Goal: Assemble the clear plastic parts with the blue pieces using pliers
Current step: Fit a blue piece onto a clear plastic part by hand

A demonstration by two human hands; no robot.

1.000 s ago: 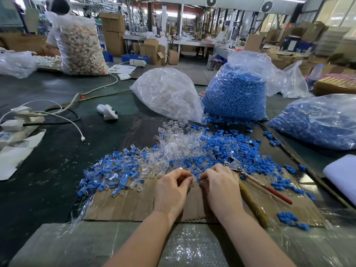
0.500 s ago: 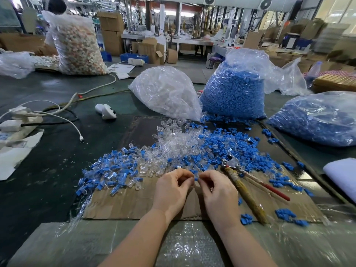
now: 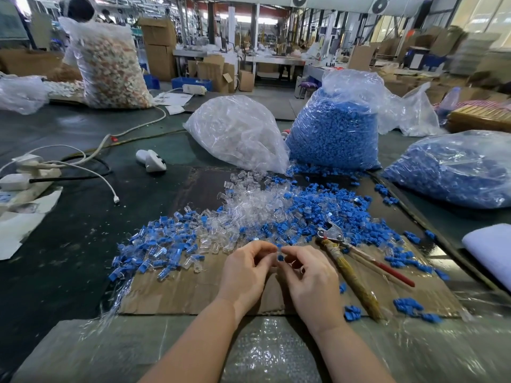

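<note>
Lifted hands now pinch small blue piece (image 3: 280, 257) between fingers (image 3: 287, 255).

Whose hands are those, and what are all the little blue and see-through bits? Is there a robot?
No robot here. A person wears a camera on their head, so you see their own hands from above. The left hand and right hand meet over a cardboard sheet, and the right hand pinches a small blue piece. Whether the left holds a clear part is hard to tell. Ahead lies a pile of clear parts mixed with blue pieces. Pliers lie untouched to the right. Behind stand big bags of more parts.
</note>
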